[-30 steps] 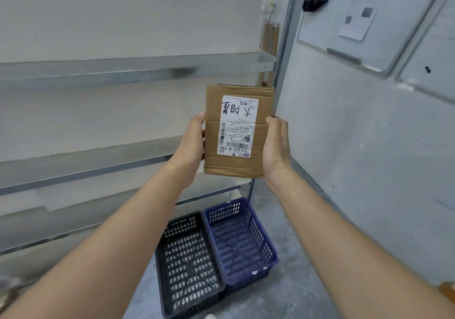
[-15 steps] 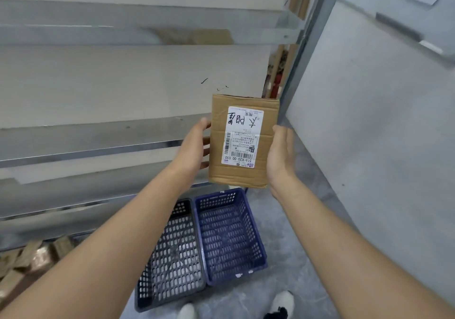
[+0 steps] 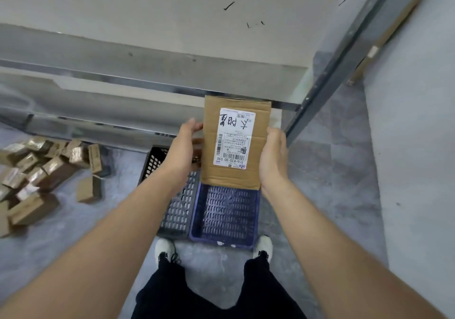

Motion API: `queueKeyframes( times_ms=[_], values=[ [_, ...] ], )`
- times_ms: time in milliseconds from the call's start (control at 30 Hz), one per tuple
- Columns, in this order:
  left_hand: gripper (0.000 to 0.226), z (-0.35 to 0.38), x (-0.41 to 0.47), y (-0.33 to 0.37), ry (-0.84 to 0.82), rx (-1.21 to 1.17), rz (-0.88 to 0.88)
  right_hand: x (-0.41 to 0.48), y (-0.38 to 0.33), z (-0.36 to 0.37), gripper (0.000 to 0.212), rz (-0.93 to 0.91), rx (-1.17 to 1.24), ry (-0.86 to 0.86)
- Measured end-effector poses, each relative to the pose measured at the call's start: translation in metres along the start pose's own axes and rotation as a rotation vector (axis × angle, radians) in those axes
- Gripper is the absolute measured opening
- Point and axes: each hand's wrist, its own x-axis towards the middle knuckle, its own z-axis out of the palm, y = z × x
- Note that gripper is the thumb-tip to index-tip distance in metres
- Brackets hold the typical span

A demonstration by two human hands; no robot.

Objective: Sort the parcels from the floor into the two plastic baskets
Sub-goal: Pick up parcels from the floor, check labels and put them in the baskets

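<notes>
Two hands on one flat cardboard parcel (image 3: 235, 146): the left hand (image 3: 186, 144) pinches its left edge, thumb on the front and fingers tucked behind, while the right hand (image 3: 273, 156) cups the right edge, palm against the side and fingers wrapped round the back. It is held upright in the air, white label (image 3: 235, 126) facing the person with its print running sideways, and its lower edge covers the far end of the blue basket (image 3: 226, 215) down below. The black basket (image 3: 177, 208) sits tight against the blue one's left side, partly hidden by the left wrist. Both baskets rest on the grey floor (image 3: 332, 183), between the person's white shoes (image 3: 165, 247) and the foot of the metal shelving (image 3: 147, 67). Off to the left, a loose heap of small brown parcels (image 3: 37, 171) lies on the floor, well apart from the baskets.
</notes>
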Motion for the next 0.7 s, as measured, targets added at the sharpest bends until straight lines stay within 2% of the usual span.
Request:
queueKeyframes(
  times_ms=[67, 200, 400, 567, 700],
  values=[
    [0.046, 0.0, 0.016, -0.016, 0.026, 0.004, -0.043, 0.014, 0.016, 0.006, 0.072, 0.032, -0.042, -0.015],
    [0.047, -0.008, 0.058, -0.059, 0.007, 0.023, -0.128, 0.043, 0.061, 0.033, 0.064, 0.103, -0.104, -0.041],
    [0.046, -0.028, 0.136, -0.139, -0.038, 0.063, -0.23, 0.1, 0.167, 0.078, 0.066, 0.332, -0.081, -0.023],
    [0.039, -0.028, 0.21, -0.212, -0.042, 0.109, -0.273, 0.151, 0.248, 0.103, 0.072, 0.368, -0.105, -0.047],
    [0.043, -0.02, 0.262, -0.282, -0.08, 0.181, -0.273, 0.204, 0.325, 0.12, 0.063, 0.336, -0.131, -0.053]
  ],
)
